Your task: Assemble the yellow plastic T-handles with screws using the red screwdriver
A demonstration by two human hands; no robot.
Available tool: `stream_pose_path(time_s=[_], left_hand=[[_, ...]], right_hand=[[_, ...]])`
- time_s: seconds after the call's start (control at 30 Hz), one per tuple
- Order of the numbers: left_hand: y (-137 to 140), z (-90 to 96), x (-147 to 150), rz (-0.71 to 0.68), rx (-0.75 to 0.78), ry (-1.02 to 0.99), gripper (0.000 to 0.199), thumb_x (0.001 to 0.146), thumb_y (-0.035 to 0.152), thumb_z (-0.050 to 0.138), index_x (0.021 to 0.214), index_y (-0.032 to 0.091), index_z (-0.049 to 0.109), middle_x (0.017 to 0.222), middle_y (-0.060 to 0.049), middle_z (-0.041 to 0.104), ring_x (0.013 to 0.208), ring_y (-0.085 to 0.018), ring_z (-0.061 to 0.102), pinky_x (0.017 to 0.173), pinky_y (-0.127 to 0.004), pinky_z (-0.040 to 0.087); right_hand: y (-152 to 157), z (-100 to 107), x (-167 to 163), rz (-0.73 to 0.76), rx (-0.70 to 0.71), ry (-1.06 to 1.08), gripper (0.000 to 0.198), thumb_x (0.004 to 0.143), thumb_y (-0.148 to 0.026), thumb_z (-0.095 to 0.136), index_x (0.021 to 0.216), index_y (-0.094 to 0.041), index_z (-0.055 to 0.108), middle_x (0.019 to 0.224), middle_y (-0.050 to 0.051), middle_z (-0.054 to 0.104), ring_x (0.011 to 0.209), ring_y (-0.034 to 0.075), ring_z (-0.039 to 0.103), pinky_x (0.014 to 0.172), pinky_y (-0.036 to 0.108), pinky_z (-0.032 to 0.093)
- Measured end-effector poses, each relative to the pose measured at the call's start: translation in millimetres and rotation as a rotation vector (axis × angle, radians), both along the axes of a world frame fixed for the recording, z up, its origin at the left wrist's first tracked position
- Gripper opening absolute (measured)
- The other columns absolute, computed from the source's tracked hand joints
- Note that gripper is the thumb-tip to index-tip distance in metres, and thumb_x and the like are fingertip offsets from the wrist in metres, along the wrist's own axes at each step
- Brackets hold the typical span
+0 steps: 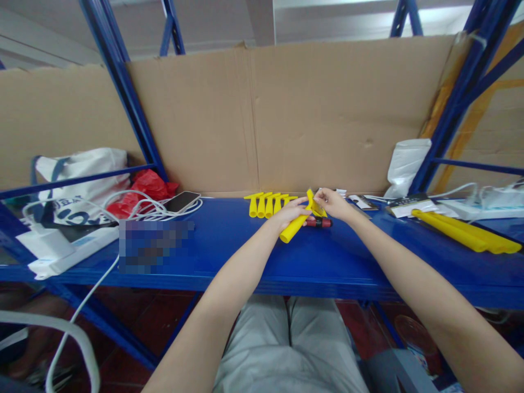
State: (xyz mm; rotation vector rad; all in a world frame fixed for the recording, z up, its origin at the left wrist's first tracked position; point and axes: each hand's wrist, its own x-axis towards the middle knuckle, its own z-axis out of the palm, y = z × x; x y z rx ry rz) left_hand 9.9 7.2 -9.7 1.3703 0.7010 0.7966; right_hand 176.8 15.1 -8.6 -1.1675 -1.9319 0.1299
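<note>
In the head view, the left hand is right of centre, fingers wrapped around a yellow tube with a flat flared end. That tube slants above the table, its round open mouth toward the lower left and its flared end toward the upper right. The right hand meets the flared end from the right, thumb and fingers bent close together and touching the yellow; whether they pinch it or only press on it cannot be told.

Just below the right hand, a red-and-black cylindrical handle lies on the blue metal tabletop, partly hidden by the left hand. Left of the hands, near the middle of the frame, a row of similar yellow tubes lies side by side, mouths facing the wearer. Longer yellow pieces lie together at the right of the frame, near a white power strip. A smartphone lies left of centre, beside a coiled white cable and a red plastic bag. Brown cardboard stands along the back.
</note>
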Motion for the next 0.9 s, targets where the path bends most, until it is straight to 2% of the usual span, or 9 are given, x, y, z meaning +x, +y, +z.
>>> stream_pose_path(time_s=[0.5,0.77,0.9], left_hand=[[-0.5,0.2,-2.5,-0.005,0.021,0.005,0.068,0.070,-0.004,0.052,0.131,0.022,0.038,0.112,-0.012,0.055,0.060,-0.010,0.061,0.044,-0.018,0.043],[3.5,-2.1,-2.6,-0.004,0.006,-0.038,0.067,0.069,-0.005,0.053,0.129,0.021,0.041,0.102,-0.011,0.060,0.060,-0.012,0.063,0.048,-0.019,0.047],[5.0,-4.5,-1.6,-0.010,0.012,-0.051,0.068,0.068,-0.006,0.053,0.129,0.021,0.041,0.101,-0.011,0.061,0.060,-0.011,0.063,0.050,-0.020,0.050]], right_hand=[[3.9,-2.5,0.8,0.032,-0.040,0.089,0.006,0.073,-0.024,0.045,0.070,-0.020,0.044,0.062,0.000,0.049,0.060,0.013,0.047,0.059,0.027,0.040],[-6.8,3.5,-4.6,-0.044,0.022,0.008,0.005,0.074,-0.021,0.044,0.070,-0.019,0.044,0.068,0.002,0.053,0.068,0.015,0.051,0.067,0.029,0.042],[-6.3,2.1,-5.6,-0.032,0.003,0.022,0.004,0.075,-0.021,0.043,0.071,-0.019,0.044,0.068,0.002,0.053,0.068,0.015,0.051,0.066,0.029,0.043]])
